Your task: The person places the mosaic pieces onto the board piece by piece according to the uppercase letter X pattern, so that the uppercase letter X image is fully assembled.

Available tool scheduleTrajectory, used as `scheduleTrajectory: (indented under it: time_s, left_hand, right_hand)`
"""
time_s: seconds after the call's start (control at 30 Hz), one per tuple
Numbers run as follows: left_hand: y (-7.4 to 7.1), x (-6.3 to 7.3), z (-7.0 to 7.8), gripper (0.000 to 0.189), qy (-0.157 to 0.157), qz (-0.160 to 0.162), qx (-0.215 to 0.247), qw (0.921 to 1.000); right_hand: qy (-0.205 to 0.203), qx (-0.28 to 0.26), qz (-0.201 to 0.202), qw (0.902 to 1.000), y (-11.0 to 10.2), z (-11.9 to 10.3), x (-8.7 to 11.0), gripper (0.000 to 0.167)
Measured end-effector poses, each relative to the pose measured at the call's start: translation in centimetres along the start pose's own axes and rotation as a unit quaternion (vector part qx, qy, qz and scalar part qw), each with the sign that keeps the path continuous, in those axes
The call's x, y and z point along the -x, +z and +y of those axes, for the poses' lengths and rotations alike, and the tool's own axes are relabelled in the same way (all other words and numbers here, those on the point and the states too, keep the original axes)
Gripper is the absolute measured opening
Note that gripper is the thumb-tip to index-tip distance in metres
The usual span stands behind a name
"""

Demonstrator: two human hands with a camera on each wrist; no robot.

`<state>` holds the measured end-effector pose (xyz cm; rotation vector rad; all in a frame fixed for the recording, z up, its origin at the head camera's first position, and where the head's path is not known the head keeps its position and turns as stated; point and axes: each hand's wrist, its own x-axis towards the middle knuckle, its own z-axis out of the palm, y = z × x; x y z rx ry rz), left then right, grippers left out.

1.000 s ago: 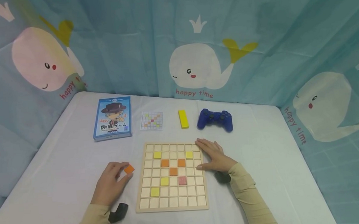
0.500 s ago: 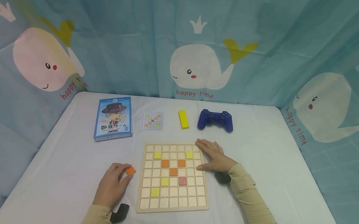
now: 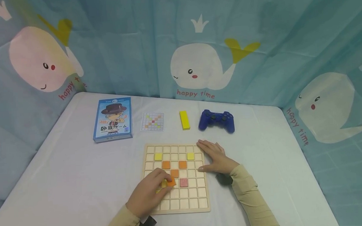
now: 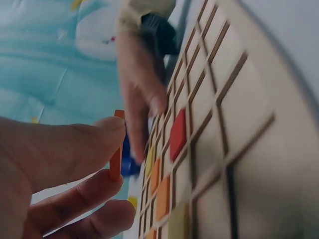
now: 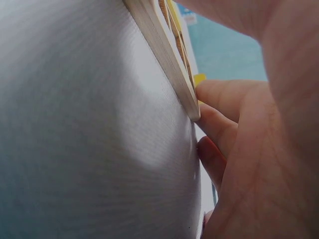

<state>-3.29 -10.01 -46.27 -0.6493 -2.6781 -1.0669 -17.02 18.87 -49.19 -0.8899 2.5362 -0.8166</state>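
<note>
My left hand (image 3: pixel 149 193) pinches an orange square tile (image 3: pixel 171 182) between thumb and fingers, over the lower middle of a wooden grid board (image 3: pixel 188 194). In the left wrist view the held tile (image 4: pixel 115 149) shows edge-on, apart from the board's surface. Set in the board's cells are a red tile (image 3: pixel 183 182), three orange tiles (image 3: pixel 182 164) and several yellow tiles (image 3: pixel 158 157), some of them partly hidden by the left hand. My right hand (image 3: pixel 217 159) rests on the board's right edge, fingers extended; the right wrist view shows its fingertips at the board's wooden corner (image 5: pixel 184 92).
Behind the board, from left to right, lie a blue game box (image 3: pixel 112 120), a small printed grid card (image 3: pixel 152 122), a yellow block (image 3: pixel 184 120) and a blue game controller (image 3: pixel 216 120). A whale-print curtain (image 3: pixel 129 61) hangs at the back of the white table (image 3: pixel 64 173).
My left hand has moved right with the orange tile, from beside the board's left edge to over its lower middle cells. The right hand stays where it was.
</note>
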Motion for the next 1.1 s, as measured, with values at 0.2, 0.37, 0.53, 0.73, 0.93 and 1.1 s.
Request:
scheduleTrajectory:
  time_s: [0.2, 0.37, 0.53, 0.73, 0.93, 1.1]
  left_hand:
    - [2.8, -1.2, 1.7, 0.016, 0.067, -0.069, -0.025, 0.995]
    - [4.8, -1.5, 2.4, 0.015, 0.109, -0.092, -0.044, 0.9888]
    - [5.4, -1.4, 2.7, 0.014, 0.112, -0.095, -0.057, 0.9876]
    - [5.8, -1.5, 2.6, 0.01, 0.097, -0.096, -0.039, 0.9898]
    - [6.0, -1.5, 2.5, 0.009, 0.084, -0.095, -0.031, 0.9914]
    - [6.1, -1.5, 2.5, 0.004, 0.088, -0.082, -0.028, 0.9924]
  right_hand:
    - [0.002, 0.004, 0.0, 1.0, 0.0, 0.0, 0.1, 0.096]
    - [-0.004, 0.007, 0.005, 1.0, 0.1, -0.1, 0.0, 0.097]
    - [-0.002, 0.01, 0.005, 0.9999, 0.0, -0.2, 0.1, 0.097]
    - [0.001, 0.001, 0.0, 1.0, 0.0, -0.4, 0.1, 0.097]
    - [-0.003, 0.003, 0.005, 1.0, 0.0, -0.5, 0.1, 0.097]
    - [-0.004, 0.004, 0.006, 1.0, 0.1, -0.2, 0.1, 0.097]
